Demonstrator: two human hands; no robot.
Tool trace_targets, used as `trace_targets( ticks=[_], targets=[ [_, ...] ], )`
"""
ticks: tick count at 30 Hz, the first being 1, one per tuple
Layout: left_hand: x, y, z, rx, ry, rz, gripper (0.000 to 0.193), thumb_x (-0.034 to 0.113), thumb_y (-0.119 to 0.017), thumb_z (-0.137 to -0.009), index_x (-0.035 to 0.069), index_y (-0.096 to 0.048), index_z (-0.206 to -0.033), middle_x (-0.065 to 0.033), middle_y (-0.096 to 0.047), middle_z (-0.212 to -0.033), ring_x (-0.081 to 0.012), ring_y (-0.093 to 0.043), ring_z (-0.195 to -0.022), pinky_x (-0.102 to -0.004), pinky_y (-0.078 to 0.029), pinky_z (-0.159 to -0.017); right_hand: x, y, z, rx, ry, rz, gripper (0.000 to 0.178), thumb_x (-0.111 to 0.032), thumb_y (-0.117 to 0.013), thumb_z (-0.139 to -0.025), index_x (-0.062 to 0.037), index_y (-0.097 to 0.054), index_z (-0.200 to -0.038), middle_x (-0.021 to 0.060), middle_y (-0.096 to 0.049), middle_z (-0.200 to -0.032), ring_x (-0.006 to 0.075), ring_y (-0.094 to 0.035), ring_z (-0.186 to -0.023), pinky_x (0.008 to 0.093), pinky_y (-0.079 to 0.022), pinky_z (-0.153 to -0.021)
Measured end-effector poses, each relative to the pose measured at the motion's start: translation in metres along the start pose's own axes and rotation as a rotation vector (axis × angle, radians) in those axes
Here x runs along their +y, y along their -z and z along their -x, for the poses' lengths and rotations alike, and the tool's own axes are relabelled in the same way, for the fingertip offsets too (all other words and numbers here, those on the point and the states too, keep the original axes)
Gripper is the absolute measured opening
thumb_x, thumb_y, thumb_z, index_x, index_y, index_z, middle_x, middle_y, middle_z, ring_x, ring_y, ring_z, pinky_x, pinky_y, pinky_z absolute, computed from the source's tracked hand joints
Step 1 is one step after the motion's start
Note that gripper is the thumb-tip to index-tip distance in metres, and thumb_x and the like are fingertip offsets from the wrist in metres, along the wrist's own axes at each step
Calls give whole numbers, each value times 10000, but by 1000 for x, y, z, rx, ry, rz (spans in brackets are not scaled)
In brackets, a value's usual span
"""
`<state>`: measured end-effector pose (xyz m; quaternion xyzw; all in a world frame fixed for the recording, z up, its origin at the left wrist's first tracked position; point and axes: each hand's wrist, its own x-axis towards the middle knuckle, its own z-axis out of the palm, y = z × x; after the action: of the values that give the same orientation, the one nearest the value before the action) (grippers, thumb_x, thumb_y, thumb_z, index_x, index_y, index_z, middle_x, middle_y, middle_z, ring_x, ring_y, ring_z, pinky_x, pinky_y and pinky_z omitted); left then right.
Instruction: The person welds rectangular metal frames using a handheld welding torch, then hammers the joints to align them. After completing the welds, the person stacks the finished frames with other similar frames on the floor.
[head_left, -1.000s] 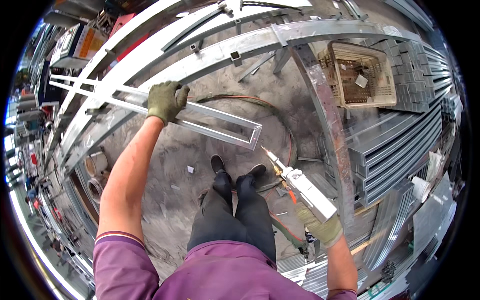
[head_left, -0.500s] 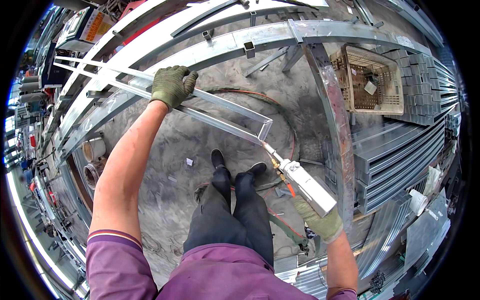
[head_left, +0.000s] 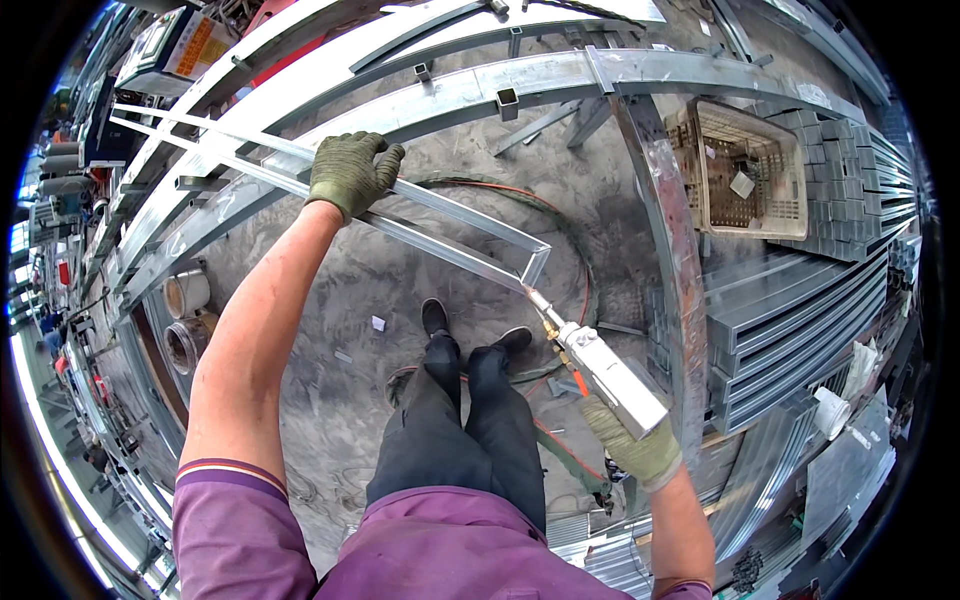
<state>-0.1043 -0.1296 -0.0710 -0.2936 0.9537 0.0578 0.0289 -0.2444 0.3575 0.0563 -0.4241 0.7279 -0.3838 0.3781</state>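
Observation:
In a green work glove, my left hand point(head_left: 350, 177) grips a long, narrow frame of thin silvery metal bars point(head_left: 450, 213). The frame's far-left end lies across the bench beams, while its mitred corner end juts out over the floor. My right hand point(head_left: 633, 440), gloved likewise, is closed on the rear of a white welding gun point(head_left: 612, 376); the gun's body hides some of the fingers. Its nozzle meets the frame's near corner, where a small reddish glow shows. A brass fitting and an orange piece sit along the gun's side.
Steel beams point(head_left: 470, 88) form a bench across the far side, with a rusty upright point(head_left: 672, 235) at right. Beyond it are a beige plastic crate point(head_left: 705, 190) and stacked metal profiles point(head_left: 790, 310). A hose point(head_left: 540, 198) loops over the floor. Buckets point(head_left: 187, 293) stand at left.
The view has shifted slightly. Both hands keep their grips, and the nozzle remains at the same corner of the frame.

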Motion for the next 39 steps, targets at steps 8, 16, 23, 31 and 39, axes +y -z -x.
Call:
trace_targets(
  ticks=[8, 16, 23, 31, 39],
  targets=[
    [2, 1, 1, 6, 3, -6, 408, 441, -611, -1031, 75, -792, -1053, -136, -785, -1039, -357, -719, -1008, -481, -502, -963, -7, -2, -3, 1, -13, 29, 385, -77, -817, -939, 30, -707, -1292, 136, -761, -1118, 242, -743, -971, 359, -585, -858],
    [0, 0, 1, 5, -3, -2, 423, 454, -603, -1031, 74, -789, -1054, -134, -784, -1040, -354, -721, -1016, -482, -504, -959, -4, -8, -2, 85, -28, 42, 266, -152, -857, -855, -114, -808, -1114, 103, -802, -1053, 302, -789, -927, 404, -627, -810],
    [2, 2, 0, 2, 0, -7, 436, 463, -589, -1040, 78, -792, -1048, -135, -784, -1029, -355, -722, -1007, -482, -505, -956, -6, -7, -4, 81, -30, 49, 262, -162, -859, -858, -117, -808, -1111, 103, -799, -1065, 293, -791, -928, 393, -632, -802],
    [2, 1, 0, -9, 17, 0, 427, 455, -596, -1040, 80, -798, -1063, -147, -785, -1029, -361, -722, -1010, -491, -503, -969, -3, -7, -1, 80, -10, 77, 286, -173, -861, -866, -106, -796, -1136, 99, -800, -1075, 294, -792, -956, 389, -639, -824],
    [2, 0, 0, 2, 9, -12, 418, 448, -594, -1036, 87, -802, -1064, -135, -790, -1039, -357, -724, -1013, -486, -504, -968, -8, -8, -3, 80, -47, 60, 272, -179, -862, -866, -104, -795, -1119, 92, -801, -1062, 285, -791, -949, 385, -638, -829]
  ],
)
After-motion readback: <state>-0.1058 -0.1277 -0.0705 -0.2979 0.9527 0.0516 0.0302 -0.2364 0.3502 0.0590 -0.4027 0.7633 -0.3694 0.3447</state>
